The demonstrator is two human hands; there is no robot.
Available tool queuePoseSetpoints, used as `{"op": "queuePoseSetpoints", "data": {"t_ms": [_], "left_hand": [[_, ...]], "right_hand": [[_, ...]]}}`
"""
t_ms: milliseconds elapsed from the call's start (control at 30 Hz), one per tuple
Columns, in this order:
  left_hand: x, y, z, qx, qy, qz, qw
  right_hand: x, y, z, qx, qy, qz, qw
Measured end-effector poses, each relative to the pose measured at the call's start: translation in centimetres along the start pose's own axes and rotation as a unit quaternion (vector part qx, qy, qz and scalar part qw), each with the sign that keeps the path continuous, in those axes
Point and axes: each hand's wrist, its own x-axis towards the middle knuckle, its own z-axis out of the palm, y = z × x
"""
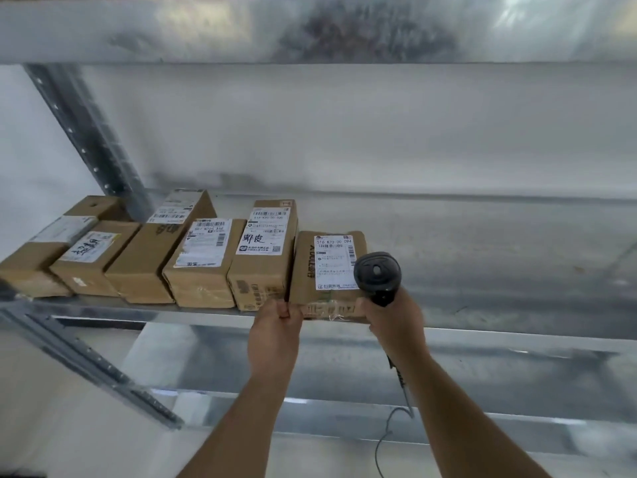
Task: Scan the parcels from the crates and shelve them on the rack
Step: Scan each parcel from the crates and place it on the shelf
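Observation:
A brown cardboard parcel (306, 270) with a white shipping label lies at the front edge of the metal rack shelf (482, 270), at the right end of a row of parcels. My left hand (279, 326) pinches its near left corner. My right hand (396, 322) presses against its near right corner while gripping a black handheld barcode scanner (377, 272), whose head rises in front of the label. The scanner's cable (396, 408) hangs down below my right wrist.
Several labelled cardboard parcels (203, 263) stand side by side on the shelf's left part. Bare shelf surface stretches to the right of the held parcel. A perforated upright post (86, 139) rises at the left; another shelf (310, 29) spans overhead, and a lower shelf (344, 374) sits beneath.

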Motion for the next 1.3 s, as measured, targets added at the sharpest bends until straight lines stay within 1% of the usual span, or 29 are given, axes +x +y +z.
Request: {"op": "queuePoseSetpoints", "data": {"t_ms": [133,267,367,467,600,700,800,867,933,1033,1133,1300], "left_hand": [[0.1,0.4,0.6,0.005,0.03,-0.034,0.999],[0.4,0.0,0.8,0.03,0.011,-0.06,0.998],[0.2,0.2,0.6,0.05,0.0,-0.064,0.997],[-0.8,0.9,-0.4,0.072,-0.005,-0.056,0.996],[-2.8,1.1,-3.2,0.07,0.023,-0.028,0.997],[-4.6,0.7,-5.3,0.069,0.049,-0.004,0.996],[-6.4,0.3,-7.7,0.069,0.072,0.015,0.995],[-7.4,-0.2,-9.5,0.067,0.081,0.017,0.994],[-8.2,-0.8,-11.5,0.063,0.087,0.016,0.994],[-9.2,-2.2,-15.1,0.053,0.099,0.019,0.993],[-9.9,-4.0,-19.7,0.051,0.121,0.016,0.991],[-11.6,-8.1,-28.8,0.053,0.187,-0.017,0.981]], "right_hand": [[0.9,0.0,0.0,-0.004,-0.007,-0.022,1.0],[1.6,0.3,0.0,-0.004,-0.022,-0.029,0.999],[1.8,0.4,-0.2,-0.012,-0.033,-0.041,0.999],[1.0,0.3,-0.7,-0.014,-0.022,-0.06,0.998],[-2.3,-0.4,-1.4,0.035,0.003,-0.091,0.995],[-5.3,-1.0,-1.3,0.068,-0.006,-0.089,0.994],[-8.4,-2.3,-0.6,0.095,-0.056,-0.095,0.989],[-10.4,-3.6,-0.1,0.106,-0.102,-0.122,0.981],[-12.5,-5.0,0.4,0.126,-0.157,-0.162,0.966],[-15.6,-7.1,2.0,0.145,-0.216,-0.205,0.944],[-18.9,-9.4,4.6,0.152,-0.258,-0.222,0.928],[-24.7,-13.4,11.0,0.173,-0.315,-0.263,0.895]]}}
